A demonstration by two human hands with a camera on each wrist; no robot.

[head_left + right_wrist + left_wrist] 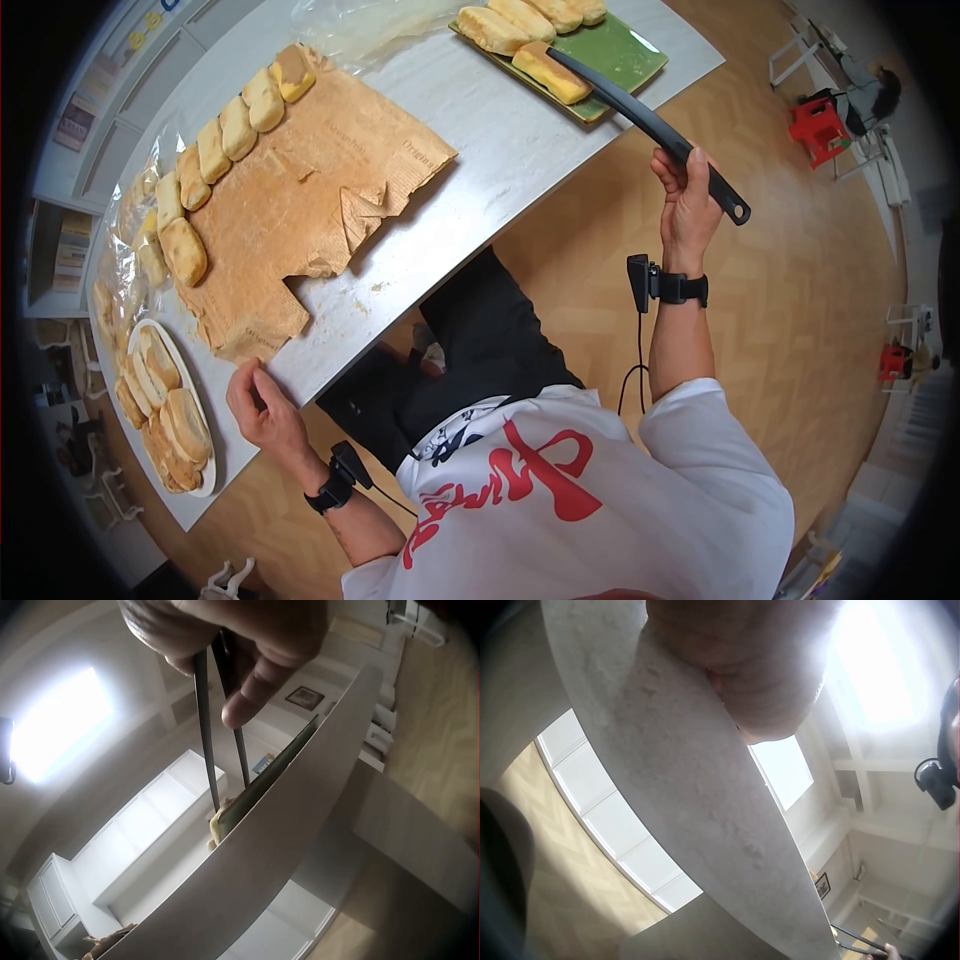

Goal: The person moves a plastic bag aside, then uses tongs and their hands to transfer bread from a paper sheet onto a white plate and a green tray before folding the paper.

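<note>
Black tongs (650,120) are gripped by the right hand (688,205), their tips at a yellow-and-brown bread piece (553,78) on the near edge of a green plate (640,62). Two tong arms (204,735) show below the right hand (255,637) in the right wrist view, reaching the bread (217,829). The left hand (268,410), fingers loosely bent, rests at the table edge beside the near corner of torn brown paper (270,210). Nothing is seen held under the left hand (757,667) in the left wrist view.
Several bread pieces (212,150) line the paper's far left side. A white oval plate (207,470) of bread stands at the table's left end. Clear plastic bags (370,30) lie behind the paper. More bread (492,32) is on the green plate.
</note>
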